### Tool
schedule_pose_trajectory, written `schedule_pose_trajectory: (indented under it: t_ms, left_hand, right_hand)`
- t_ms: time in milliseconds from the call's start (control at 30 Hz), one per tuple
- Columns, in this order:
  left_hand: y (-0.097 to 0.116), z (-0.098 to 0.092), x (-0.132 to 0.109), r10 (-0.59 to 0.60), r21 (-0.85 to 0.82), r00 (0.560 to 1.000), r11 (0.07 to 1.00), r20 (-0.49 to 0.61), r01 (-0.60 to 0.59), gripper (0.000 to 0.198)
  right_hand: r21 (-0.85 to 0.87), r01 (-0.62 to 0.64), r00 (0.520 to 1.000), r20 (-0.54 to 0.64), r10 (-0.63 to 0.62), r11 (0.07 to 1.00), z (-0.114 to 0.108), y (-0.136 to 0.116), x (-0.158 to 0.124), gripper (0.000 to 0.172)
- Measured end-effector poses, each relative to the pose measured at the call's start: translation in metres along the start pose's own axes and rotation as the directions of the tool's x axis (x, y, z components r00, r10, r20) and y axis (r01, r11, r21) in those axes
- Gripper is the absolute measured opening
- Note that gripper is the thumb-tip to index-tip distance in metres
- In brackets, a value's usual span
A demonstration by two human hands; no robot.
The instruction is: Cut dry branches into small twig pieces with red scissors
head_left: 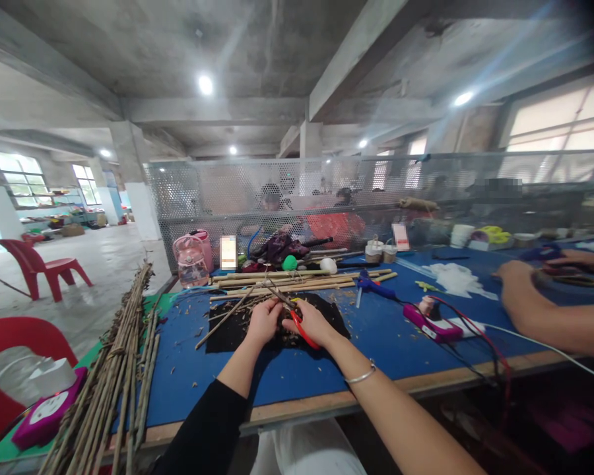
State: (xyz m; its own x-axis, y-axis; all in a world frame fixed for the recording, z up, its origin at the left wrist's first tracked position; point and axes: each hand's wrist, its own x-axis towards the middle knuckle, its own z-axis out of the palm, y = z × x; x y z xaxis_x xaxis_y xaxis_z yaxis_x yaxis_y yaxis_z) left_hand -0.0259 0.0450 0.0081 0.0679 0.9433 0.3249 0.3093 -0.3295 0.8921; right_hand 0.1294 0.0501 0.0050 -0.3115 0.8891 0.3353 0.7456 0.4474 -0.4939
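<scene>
My right hand is closed round the red-handled scissors, whose metal blades point away from me. Close beside it on the left, my left hand has its fingers pinched together near the blades; what they hold is too small to make out. Both hands are over a black cloth strewn with brown plant scraps. A thin stick slants across the cloth to the left of my left hand. Beyond my hands, several pale wooden rods lie crosswise on the blue table.
A bundle of dry sticks lies along the table's left end. A blue glue gun and a purple power strip with cables are to the right. A co-worker's arm reaches in there. A mesh screen closes off the back.
</scene>
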Motion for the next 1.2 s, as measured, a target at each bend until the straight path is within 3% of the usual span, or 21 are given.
schedule_pose_trajectory:
  t_ms: [100,367,633,900,1200]
  left_hand:
    - [0.000,0.001,0.000,0.021,-0.003,1.000,1.000,0.007,-0.021,0.029]
    - [0.002,0.007,-0.002,-0.096,-0.120,0.994,0.988,0.049,0.101,0.029]
    - [0.005,0.002,-0.003,-0.029,0.033,1.000,0.999,0.000,0.029,0.030]
    - [-0.003,0.000,0.000,-0.018,0.064,1.000,0.998,0.025,0.017,0.030]
    - [-0.002,0.001,0.000,-0.106,-0.104,0.988,0.988,0.114,0.118,0.033]
  right_hand:
    - [-0.003,0.001,1.000,-0.012,-0.001,1.000,0.000,0.000,0.000,0.038]
    - [-0.065,-0.074,0.996,-0.052,0.071,0.995,-0.003,-0.009,-0.003,0.039]
    - [-0.183,-0.198,0.979,0.000,0.202,0.963,-0.011,-0.019,-0.004,0.045]
    - [-0.168,-0.217,0.975,0.002,0.220,0.962,-0.008,-0.010,-0.003,0.048]
    - [-0.183,-0.229,0.972,0.011,0.235,0.956,-0.008,-0.005,-0.002,0.051]
